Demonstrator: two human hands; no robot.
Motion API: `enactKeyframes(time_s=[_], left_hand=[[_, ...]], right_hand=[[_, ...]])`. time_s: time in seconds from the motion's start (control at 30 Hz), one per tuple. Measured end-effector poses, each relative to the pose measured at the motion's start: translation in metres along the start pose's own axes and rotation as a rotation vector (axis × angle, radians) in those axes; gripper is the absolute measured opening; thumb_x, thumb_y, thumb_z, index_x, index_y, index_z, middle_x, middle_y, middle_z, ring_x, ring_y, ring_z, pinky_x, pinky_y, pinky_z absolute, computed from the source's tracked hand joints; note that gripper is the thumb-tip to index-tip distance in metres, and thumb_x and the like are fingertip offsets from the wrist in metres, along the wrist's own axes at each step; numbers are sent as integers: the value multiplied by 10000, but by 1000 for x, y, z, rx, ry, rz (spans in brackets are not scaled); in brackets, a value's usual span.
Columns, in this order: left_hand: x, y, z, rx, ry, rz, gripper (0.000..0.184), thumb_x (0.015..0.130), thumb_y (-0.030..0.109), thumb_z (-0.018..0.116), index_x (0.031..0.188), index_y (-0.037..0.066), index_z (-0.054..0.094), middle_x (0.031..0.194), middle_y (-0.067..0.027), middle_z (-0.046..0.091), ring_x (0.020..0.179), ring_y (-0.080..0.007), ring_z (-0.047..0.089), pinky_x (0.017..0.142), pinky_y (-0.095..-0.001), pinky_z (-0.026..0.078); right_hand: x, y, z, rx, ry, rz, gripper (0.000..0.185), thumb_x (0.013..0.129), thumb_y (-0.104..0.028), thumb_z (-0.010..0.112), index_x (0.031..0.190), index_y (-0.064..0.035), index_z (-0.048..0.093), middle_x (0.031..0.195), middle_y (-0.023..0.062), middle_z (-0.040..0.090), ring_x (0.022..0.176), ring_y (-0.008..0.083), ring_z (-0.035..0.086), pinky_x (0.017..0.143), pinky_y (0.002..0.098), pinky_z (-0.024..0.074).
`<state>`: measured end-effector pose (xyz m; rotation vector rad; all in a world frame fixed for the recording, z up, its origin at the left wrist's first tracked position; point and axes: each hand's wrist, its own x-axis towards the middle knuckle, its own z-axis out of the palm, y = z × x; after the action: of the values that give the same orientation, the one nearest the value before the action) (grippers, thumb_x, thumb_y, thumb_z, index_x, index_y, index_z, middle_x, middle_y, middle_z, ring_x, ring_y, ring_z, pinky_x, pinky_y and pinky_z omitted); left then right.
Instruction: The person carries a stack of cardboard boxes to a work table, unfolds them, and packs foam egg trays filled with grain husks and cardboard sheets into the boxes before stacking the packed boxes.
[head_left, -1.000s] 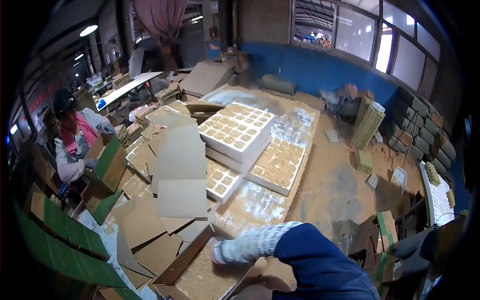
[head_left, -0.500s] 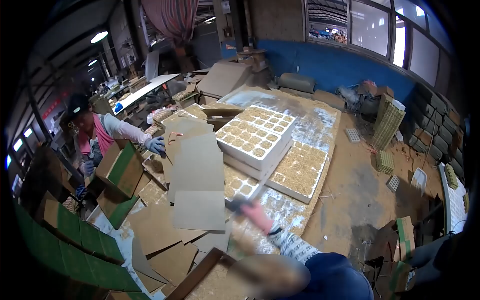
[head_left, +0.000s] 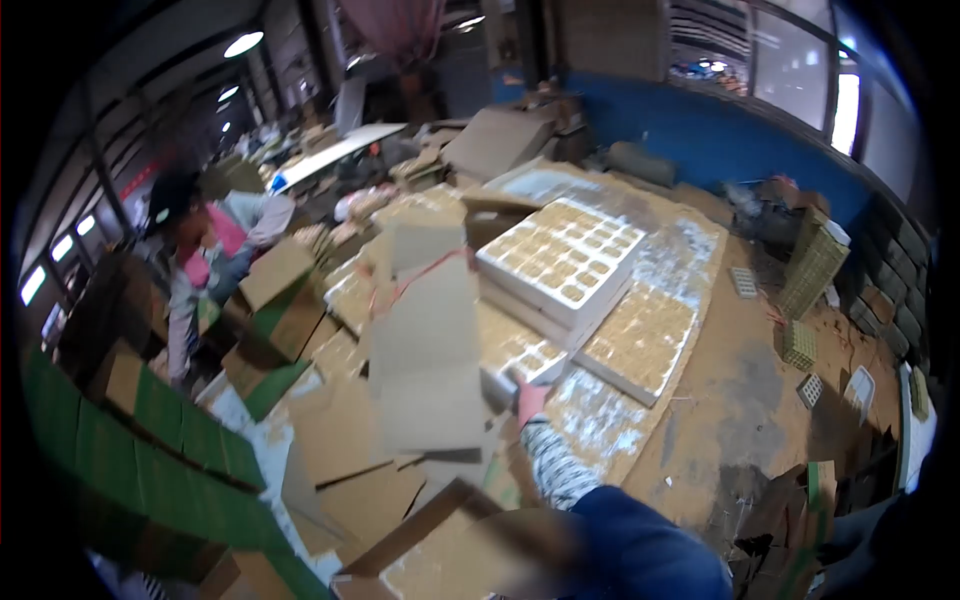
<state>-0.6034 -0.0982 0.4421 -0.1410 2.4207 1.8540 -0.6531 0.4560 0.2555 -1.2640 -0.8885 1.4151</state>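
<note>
My right hand (head_left: 530, 400), in a pink glove with dark fingertips, is at the near edge of a low white foam tray (head_left: 550, 372). Its fingers seem to grip that rim, though motion blurs them. The tray has round cells filled with straw-coloured material. Stacked white foam trays (head_left: 575, 310) with similar filled cells stand just behind. Grey-brown cardboard sheets (head_left: 425, 350) lie left of my hand. At the bottom, an open cardboard box (head_left: 400, 535) holds straw-coloured contents, partly under a blurred patch. My left hand is out of view.
Another person (head_left: 215, 240) stands at the left beside cardboard boxes (head_left: 275, 275). Green-and-brown boxes (head_left: 160, 470) line the lower left. A further filled tray (head_left: 645, 340) lies on the right of the table (head_left: 690, 245). Stacked blocks (head_left: 815, 260) stand on the floor.
My right hand has moved from beside the cardboard onto the tray's near edge. The other person's arm has drawn back from the cardboard sheets. The view has shifted.
</note>
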Motion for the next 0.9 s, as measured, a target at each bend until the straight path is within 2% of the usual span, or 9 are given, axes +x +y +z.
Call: enactKeyframes(time_s=[0.1,0.2,0.27,0.47,0.63,0.7,0.77,0.87,0.9], left_hand=[[5,-25,-3,-422,47,-123,410,864,148,538,1225,50,370,1161,-106,466,1001,-209,484,869,-330,416],[9,-27,-8,-350,-216,89,461,860,116,527,1271,81,321,1239,-101,440,1064,-231,474,904,-377,422],[7,-27,-5,-452,-134,40,477,847,102,541,1264,31,319,1289,-97,425,1057,-222,490,902,-347,421],[5,3,-5,-601,-284,-29,503,809,-33,499,1284,-11,335,1336,-123,404,1144,-203,452,919,-305,420],[21,-28,-6,-530,-207,57,515,777,-103,507,1273,-33,390,1301,-125,437,1176,-211,432,939,-306,409],[21,-23,0,-484,-172,90,487,775,-90,528,1246,-47,413,1281,-120,459,1135,-197,458,940,-307,407],[21,-11,6,-338,-181,163,456,772,-45,585,1205,-51,443,1227,-124,492,1070,-196,493,924,-312,413],[19,-3,15,-243,-63,31,403,788,5,604,1165,-45,472,1153,-123,534,1028,-194,510,882,-310,423],[25,-13,17,-268,-71,1,383,795,22,606,1152,-42,481,1129,-124,547,1014,-193,515,867,-310,424]], right_hand=[[-34,-43,-12,213,-123,33,800,682,-227,744,1279,47,289,1212,183,463,1075,261,479,919,332,383],[-58,-70,-45,370,-263,57,619,716,-132,709,1225,18,392,1156,109,509,1007,209,507,872,310,403],[-73,-91,-71,397,-311,31,508,739,-69,686,1189,-2,460,1119,59,540,961,175,526,841,295,416],[-131,-191,-135,225,-326,-73,634,764,-27,603,1308,-10,279,1117,113,524,952,191,564,810,304,464],[-181,-267,-166,210,-420,-133,625,762,-42,613,1316,-36,322,1046,77,541,907,165,577,689,275,488],[-177,-283,-191,165,-488,-148,519,796,-77,561,1281,-42,379,1052,58,548,904,165,577,737,294,477],[-170,-276,-219,-101,-613,-619,427,811,-113,539,1221,-23,460,1037,65,563,895,170,580,777,293,463],[-217,-305,-215,-109,-689,-127,215,850,-95,506,1017,0,603,934,51,585,845,148,575,751,279,465],[-236,-297,-217,-556,-715,-484,215,864,-86,486,1025,2,599,932,49,580,853,146,569,755,291,467]])
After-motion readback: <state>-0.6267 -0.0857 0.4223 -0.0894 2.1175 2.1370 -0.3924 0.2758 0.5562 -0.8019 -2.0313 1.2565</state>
